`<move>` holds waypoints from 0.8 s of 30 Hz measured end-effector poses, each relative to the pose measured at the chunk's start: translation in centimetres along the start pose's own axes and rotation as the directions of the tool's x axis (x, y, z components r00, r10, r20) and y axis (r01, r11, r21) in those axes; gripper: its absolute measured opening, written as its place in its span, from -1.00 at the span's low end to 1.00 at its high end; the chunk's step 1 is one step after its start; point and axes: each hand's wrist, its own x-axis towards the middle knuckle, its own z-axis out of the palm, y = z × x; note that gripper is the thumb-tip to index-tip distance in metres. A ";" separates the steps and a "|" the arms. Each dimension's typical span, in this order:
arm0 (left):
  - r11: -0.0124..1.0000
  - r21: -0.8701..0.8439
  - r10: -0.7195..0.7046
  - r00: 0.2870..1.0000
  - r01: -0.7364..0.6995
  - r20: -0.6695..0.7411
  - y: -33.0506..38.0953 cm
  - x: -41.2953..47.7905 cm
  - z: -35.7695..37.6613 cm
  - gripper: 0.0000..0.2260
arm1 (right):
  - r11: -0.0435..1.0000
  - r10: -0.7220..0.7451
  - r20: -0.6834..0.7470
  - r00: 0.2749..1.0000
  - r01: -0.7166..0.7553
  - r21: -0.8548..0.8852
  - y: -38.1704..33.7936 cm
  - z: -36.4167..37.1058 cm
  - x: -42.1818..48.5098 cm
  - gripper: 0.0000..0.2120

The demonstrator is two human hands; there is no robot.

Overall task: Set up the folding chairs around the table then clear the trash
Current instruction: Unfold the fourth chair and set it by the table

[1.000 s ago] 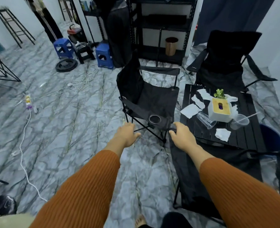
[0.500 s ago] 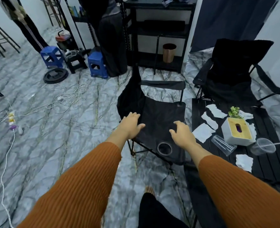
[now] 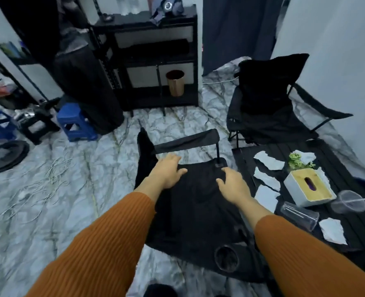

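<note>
Both my hands are out over the near folding chair (image 3: pixel 190 202); left hand (image 3: pixel 166 171) palm down, fingers spread, gripping nothing, over the back-left part of the seat fabric; right hand (image 3: pixel 231 185) also loose and unclenched, fingers slightly curled, over the right part of the seat, just short of the armrest post; cannot tell if either palm actually touches the fabric. Chair is unfolded, standing on the marble floor (image 3: pixel 59 200), backrest on its far side, cup holder (image 3: pixel 226 257) in the near-right armrest; its right side sits just beside the low black table (image 3: pixel 252 155). Second folding chair (image 3: pixel 263 108) stands open at the table's far end, against the wall. On the table: torn paper scraps (image 3: pixel 268 162), a tissue box (image 3: pixel 308 186) with a small green plant (image 3: pixel 297 160) behind it, a clear plastic cup (image 3: pixel 299 214) lying on its side, another clear cup (image 3: pixel 348 204) with a straw; frame is motion-blurred.
</note>
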 end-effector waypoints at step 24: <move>0.654 0.096 0.607 0.596 -0.750 0.526 -14.0 18.8 -6.6 -0.38 | 0.627 0.748 -0.186 0.637 -0.586 0.512 -15.9 14.0 -1.9 -0.49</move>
